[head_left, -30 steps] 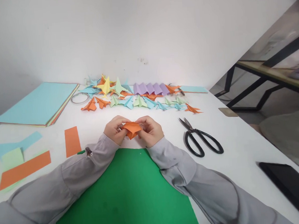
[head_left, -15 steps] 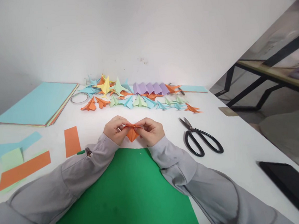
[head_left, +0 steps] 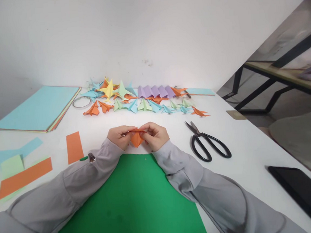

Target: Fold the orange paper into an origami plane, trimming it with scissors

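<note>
Between my two hands is a small folded piece of orange paper [head_left: 137, 139], with its pointed end hanging down. My left hand [head_left: 121, 136] pinches its left upper edge between thumb and fingers. On the other side, my right hand [head_left: 156, 135] pinches the right upper edge. Fingertips cover parts of both edges. The paper is held just beyond the far edge of a green sheet [head_left: 132, 201]. An orange paper strip [head_left: 74, 147] lies left of my left hand, and black-handled scissors [head_left: 207, 141] rest partly open right of my right hand.
Folded paper figures [head_left: 144, 105] in several colours line the back by the wall. A stack of coloured paper [head_left: 36, 108] and a roll of tape [head_left: 81, 102] lie back left. Paper scraps [head_left: 25, 177] are at left. A black tablet-like device [head_left: 301, 191] sits at front right.
The fingers of my left hand have straightened a little along the paper's top edge. Both hands keep their pinch on the orange paper; the whole view has shifted very slightly.
</note>
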Action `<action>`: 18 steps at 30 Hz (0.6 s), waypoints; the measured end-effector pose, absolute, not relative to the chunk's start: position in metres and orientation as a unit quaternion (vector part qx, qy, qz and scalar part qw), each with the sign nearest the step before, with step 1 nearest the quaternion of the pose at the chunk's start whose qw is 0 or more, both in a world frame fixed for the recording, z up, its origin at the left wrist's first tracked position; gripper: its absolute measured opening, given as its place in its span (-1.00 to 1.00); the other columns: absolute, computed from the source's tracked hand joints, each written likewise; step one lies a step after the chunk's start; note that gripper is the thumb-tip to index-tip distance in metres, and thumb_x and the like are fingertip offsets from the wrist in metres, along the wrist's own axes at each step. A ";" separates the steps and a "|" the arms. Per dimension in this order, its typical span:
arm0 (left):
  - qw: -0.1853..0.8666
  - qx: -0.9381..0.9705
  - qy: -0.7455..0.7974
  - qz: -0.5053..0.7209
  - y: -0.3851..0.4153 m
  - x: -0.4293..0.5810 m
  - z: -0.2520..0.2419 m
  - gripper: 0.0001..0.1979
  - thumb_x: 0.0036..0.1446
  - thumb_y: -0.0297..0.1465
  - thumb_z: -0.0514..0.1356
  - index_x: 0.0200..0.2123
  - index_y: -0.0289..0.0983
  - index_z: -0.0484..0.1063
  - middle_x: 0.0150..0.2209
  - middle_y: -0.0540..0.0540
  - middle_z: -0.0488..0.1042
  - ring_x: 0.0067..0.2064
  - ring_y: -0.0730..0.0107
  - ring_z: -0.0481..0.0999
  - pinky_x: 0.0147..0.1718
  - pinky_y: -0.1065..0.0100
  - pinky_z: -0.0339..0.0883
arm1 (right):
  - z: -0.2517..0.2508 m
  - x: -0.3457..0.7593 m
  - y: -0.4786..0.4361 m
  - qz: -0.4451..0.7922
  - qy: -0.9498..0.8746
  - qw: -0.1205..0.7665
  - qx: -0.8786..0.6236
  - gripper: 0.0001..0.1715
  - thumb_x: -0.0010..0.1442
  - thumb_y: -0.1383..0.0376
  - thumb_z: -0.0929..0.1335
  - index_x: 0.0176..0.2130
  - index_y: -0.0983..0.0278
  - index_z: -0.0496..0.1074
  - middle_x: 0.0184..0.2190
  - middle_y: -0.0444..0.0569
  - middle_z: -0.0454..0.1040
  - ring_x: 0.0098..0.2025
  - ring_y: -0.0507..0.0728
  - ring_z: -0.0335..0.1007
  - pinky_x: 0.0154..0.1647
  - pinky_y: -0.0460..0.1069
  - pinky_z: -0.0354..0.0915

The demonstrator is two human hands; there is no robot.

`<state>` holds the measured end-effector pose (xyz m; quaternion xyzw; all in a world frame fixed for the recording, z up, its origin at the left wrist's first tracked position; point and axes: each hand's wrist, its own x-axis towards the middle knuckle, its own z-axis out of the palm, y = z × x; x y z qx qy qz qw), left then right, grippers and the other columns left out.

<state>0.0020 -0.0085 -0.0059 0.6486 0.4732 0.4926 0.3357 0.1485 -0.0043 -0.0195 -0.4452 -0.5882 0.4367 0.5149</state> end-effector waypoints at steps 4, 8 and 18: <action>0.340 0.661 0.473 0.473 -0.012 0.003 -0.004 -0.80 -0.06 -0.41 0.16 -0.38 -0.30 0.57 -0.51 -0.07 0.55 -0.56 0.47 0.41 -0.64 0.47 0.25 | -0.015 0.149 -0.004 0.448 -0.591 0.500 -0.447 -0.89 -0.15 0.32 0.30 -0.48 0.27 0.36 -0.71 -0.24 0.26 -0.70 -0.05 0.09 -0.67 -0.11 0.02; 0.359 0.652 0.445 0.498 -0.015 0.002 -0.001 -0.73 0.02 -0.27 0.14 -0.40 -0.34 0.55 -0.57 -0.07 0.51 -0.59 0.50 0.39 -0.67 0.49 0.26 | -0.012 0.149 -0.004 0.467 -0.587 0.508 -0.423 -0.88 -0.16 0.28 0.31 -0.49 0.27 0.33 -0.70 -0.23 0.28 -0.70 -0.06 0.06 -0.67 -0.11 0.02; 0.448 0.551 0.498 0.499 -0.013 0.002 0.004 -0.60 -0.02 -0.12 0.15 -0.63 -0.34 0.43 -0.75 -0.01 0.35 -0.73 0.55 0.29 -0.78 0.53 0.16 | -0.009 0.150 -0.005 0.525 -0.545 0.507 -0.413 -0.85 -0.15 0.27 0.37 -0.48 0.26 0.35 -0.76 -0.27 0.21 -0.69 -0.02 0.16 -0.68 -0.11 0.05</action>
